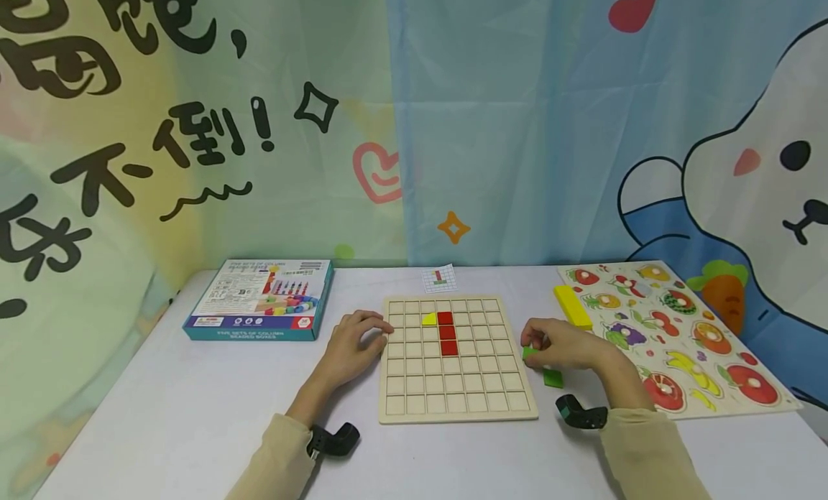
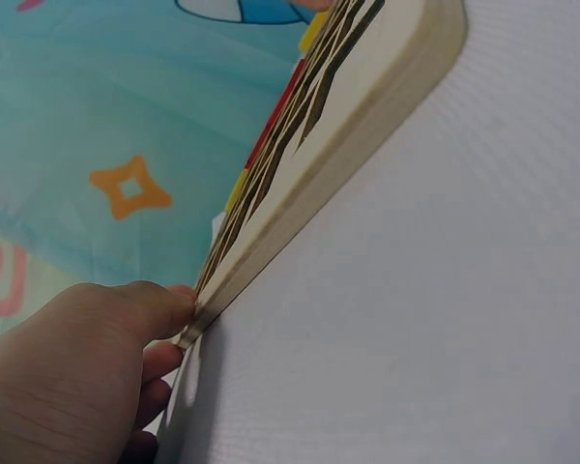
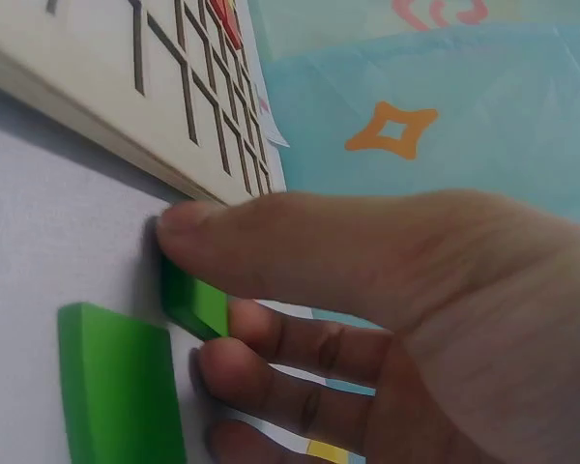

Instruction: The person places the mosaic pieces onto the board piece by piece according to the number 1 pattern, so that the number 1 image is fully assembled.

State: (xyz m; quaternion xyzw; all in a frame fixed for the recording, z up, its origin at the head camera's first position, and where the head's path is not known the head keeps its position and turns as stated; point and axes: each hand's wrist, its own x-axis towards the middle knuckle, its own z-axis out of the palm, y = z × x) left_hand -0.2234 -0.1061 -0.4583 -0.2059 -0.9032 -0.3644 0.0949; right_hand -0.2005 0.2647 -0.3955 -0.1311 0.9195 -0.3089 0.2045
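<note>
A wooden grid board [image 1: 457,404] lies flat on the white table, bearing a column of red tiles [image 1: 447,332] and one yellow tile [image 1: 430,319] beside the top of it. At the board's left edge is my left hand [image 1: 353,347]; in the left wrist view its thumb and a finger pinch the edge [image 2: 208,311]. Just off the board's right side, my right hand [image 1: 564,343] pinches a green tile [image 3: 197,298] between thumb and fingers, low at the tabletop. A second green tile [image 1: 553,378] lies on the table beside that hand.
A small pattern card [image 1: 439,278] with red and green cells lies behind the board. To the left sits a flat printed box [image 1: 259,300]. A fruit picture sheet [image 1: 679,342] covers the right side, with a yellow block [image 1: 572,307] at its left edge.
</note>
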